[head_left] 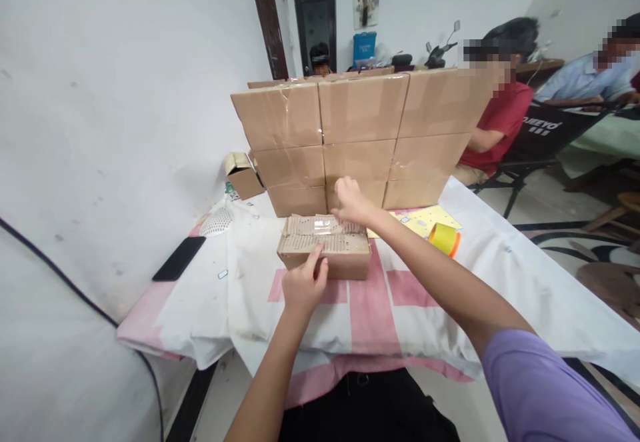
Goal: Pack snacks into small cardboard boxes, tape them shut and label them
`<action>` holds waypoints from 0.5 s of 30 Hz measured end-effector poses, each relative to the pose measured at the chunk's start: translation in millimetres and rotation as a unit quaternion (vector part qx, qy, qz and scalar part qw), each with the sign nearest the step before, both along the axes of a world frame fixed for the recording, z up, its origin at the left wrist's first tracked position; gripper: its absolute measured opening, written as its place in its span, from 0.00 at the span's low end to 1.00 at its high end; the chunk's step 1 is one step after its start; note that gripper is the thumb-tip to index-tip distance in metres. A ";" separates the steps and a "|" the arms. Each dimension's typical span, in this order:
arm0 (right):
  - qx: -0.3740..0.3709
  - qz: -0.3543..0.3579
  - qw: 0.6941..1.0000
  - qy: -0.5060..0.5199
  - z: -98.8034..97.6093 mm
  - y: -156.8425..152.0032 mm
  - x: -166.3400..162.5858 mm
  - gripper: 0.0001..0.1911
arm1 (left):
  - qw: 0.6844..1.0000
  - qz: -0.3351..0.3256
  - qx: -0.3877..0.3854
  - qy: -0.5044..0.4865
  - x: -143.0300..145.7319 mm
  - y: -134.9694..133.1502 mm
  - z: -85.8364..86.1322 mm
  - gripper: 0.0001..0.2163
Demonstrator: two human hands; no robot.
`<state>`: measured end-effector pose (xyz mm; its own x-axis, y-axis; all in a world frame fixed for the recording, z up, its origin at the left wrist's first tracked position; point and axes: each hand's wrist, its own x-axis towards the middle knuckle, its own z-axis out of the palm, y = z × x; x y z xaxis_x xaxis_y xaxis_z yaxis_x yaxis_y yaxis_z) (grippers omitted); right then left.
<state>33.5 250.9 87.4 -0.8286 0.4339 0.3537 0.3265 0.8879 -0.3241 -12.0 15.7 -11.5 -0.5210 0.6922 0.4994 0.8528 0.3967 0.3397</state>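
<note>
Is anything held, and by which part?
No firm grip shows: the left hand touches the front edge of the small rectangular brown cardboard box; the right hand cannot be judged.

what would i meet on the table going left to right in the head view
Black phone → small cardboard box at the back → taped cardboard box nearest the person → yellow-and-orange tape roll.
</note>
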 end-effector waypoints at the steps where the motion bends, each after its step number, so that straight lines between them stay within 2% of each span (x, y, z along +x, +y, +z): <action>1: 0.004 -0.027 0.999 0.022 4.3 11.4 8.2 0.20 | 1.000 -0.001 0.001 -0.004 0.8 -0.5 0.4 0.21; 4: 0.014 -0.133 0.989 0.065 14.4 53.5 56.5 0.13 | 1.000 -0.012 0.022 -0.004 2.6 -4.9 -1.5 0.21; 6: 0.019 -0.208 0.977 0.044 14.9 78.9 101.9 0.08 | 0.998 -0.024 0.057 0.006 1.3 -10.3 -7.9 0.21; 8: 0.012 -0.253 0.967 -0.008 10.0 96.7 144.1 0.05 | 0.993 -0.031 0.111 0.012 -3.6 -16.5 -19.2 0.20; 11: -0.020 -0.246 0.965 -0.091 -4.3 113.7 177.7 0.02 | 0.985 -0.032 0.168 -0.002 -15.9 -23.1 -40.5 0.13; 15: -0.075 -0.178 0.959 -0.208 -25.4 141.6 170.1 0.06 | 0.988 -0.030 0.143 -0.045 -27.7 -23.8 -58.7 0.07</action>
<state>203.7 392.5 62.0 -0.6750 0.7350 -0.0639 0.7286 0.6505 -0.2145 -39.7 -8.1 -70.2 -0.5347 0.5612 0.6318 0.8328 0.2234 0.5064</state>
